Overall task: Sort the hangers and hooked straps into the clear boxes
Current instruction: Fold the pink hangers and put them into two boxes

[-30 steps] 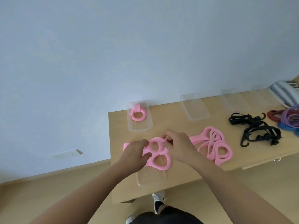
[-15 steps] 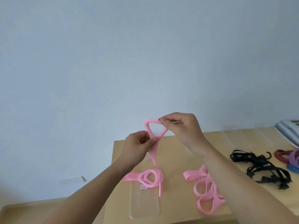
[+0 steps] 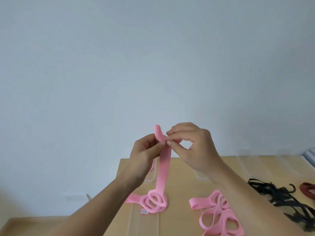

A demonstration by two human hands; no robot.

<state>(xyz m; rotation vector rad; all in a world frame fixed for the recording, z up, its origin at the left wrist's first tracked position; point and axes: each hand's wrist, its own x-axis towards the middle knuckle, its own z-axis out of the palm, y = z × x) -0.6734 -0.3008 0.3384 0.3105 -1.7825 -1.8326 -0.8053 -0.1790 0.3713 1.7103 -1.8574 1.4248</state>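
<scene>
The left hand [image 3: 144,155] and right hand [image 3: 196,150] are pinching the pink strap [image 3: 164,169] with curled fingers [image 3: 168,143] above the table [image 3: 187,218], its coiled tail lying on the table. Rolling it tightly and evenly should suit boxing.

The strap [image 3: 164,167] trails onto the table [image 3: 180,198], left of the pile [image 3: 204,203].
</scene>
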